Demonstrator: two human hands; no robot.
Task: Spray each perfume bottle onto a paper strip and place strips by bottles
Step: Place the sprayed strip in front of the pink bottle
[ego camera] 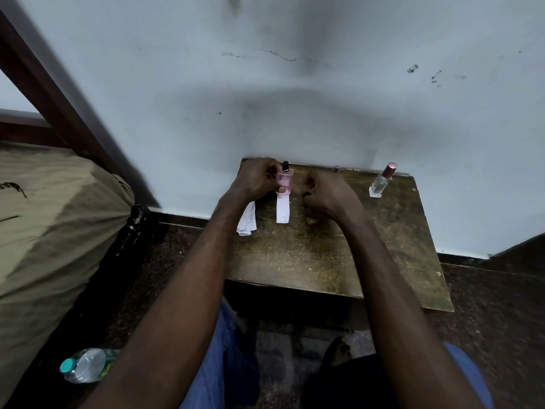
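My left hand [256, 178] grips a pink perfume bottle [285, 180] with a black spray nozzle, upright at the back left of the small wooden table [309, 255]. A white paper strip [282, 208] lies flat just in front of that bottle. A small stack of white strips [247, 220] lies left of it, partly under my left wrist. My right hand [327, 191] hovers to the right of the pink bottle with curled fingers around something small and dark; what it is I cannot make out. A clear bottle [381, 182] with a pink cap stands at the back right.
The table stands against a pale wall [295, 98]. A large tan sack [53, 219] fills the left side. A plastic water bottle [85, 365] lies on the dark floor at lower left. My legs in blue jeans are below the table edge.
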